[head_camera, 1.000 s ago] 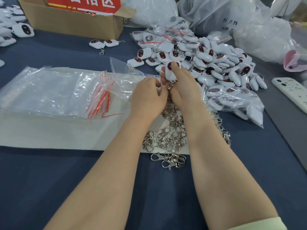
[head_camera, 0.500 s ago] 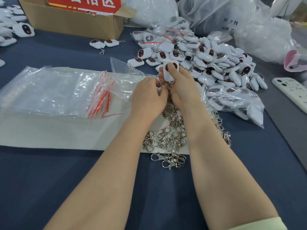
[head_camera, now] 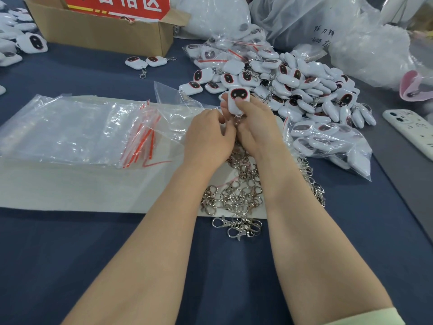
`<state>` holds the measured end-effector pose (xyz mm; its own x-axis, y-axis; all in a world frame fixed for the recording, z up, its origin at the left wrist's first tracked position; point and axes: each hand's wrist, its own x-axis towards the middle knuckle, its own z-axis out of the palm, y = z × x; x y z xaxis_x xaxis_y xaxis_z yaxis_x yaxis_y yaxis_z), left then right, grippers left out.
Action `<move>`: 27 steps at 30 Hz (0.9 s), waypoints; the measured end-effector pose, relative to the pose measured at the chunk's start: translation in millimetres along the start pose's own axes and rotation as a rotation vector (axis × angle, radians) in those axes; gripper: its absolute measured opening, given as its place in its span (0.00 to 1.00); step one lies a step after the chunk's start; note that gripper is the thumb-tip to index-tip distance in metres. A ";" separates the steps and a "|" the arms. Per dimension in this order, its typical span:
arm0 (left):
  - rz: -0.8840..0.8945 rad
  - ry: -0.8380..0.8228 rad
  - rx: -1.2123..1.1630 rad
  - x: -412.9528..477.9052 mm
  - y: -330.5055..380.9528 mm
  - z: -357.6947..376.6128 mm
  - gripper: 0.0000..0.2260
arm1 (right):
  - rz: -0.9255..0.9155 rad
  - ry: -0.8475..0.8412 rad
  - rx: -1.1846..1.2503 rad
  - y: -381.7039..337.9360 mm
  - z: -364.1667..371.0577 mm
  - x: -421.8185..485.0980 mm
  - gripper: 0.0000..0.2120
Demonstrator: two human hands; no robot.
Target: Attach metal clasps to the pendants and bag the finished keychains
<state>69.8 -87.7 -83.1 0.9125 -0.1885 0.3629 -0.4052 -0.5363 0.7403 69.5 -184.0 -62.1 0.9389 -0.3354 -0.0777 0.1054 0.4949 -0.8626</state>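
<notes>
You're mid-clasping: your right grip (head_camera: 255, 127) pinches the white pendant (head_camera: 239, 99) above the table (head_camera: 93, 254), beyond the loose clasps (head_camera: 236, 193), while your left grip (head_camera: 208, 134), fingers curled, pinches a clasp (head_camera: 237, 119) at its loop; seat it fully, then reach for a bag (head_camera: 70, 130).

Two hands (head_camera: 209, 137) (head_camera: 256, 127), one box (head_camera: 105, 36), one phone (head_camera: 412, 127)

pendant (head_camera: 239, 99) glossy white plastic; clasps (head_camera: 236, 195) shiny metal; bags (head_camera: 70, 130) clear plastic

1 head-worn wide-angle view looks forward and down, close over the blue table (head_camera: 70, 266).
</notes>
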 end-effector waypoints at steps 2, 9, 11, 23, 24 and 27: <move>0.002 0.002 -0.005 -0.2 0.2 -0.3 0.10 | -0.016 -0.030 -0.060 1.2 -0.6 -0.2 0.10; -0.006 -0.006 -0.012 0.4 -0.1 -1.6 0.09 | -0.073 -0.097 -0.134 2.6 -1.4 -1.1 0.10; -0.004 -0.003 -0.008 0.0 0.0 -1.6 0.08 | -0.063 -0.091 -0.118 2.5 -1.3 -1.0 0.11; 0.001 -0.005 0.011 0.0 -1.4 0.4 0.10 | -0.113 -0.054 -0.175 2.4 -3.2 -1.4 0.03; 0.002 -0.004 0.011 -0.1 -1.3 0.4 0.09 | -0.125 -0.068 -0.195 2.9 -3.1 -2.2 0.04; 0.003 -0.004 0.011 0.2 -0.5 0.1 0.09 | -0.136 -0.082 -0.225 3.0 -2.4 -2.8 0.04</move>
<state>70.2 -87.5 -83.4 0.9114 -0.1935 0.3633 -0.4078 -0.5448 0.7327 66.4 -183.5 -65.7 0.9454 -0.3160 0.0793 0.1655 0.2561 -0.9524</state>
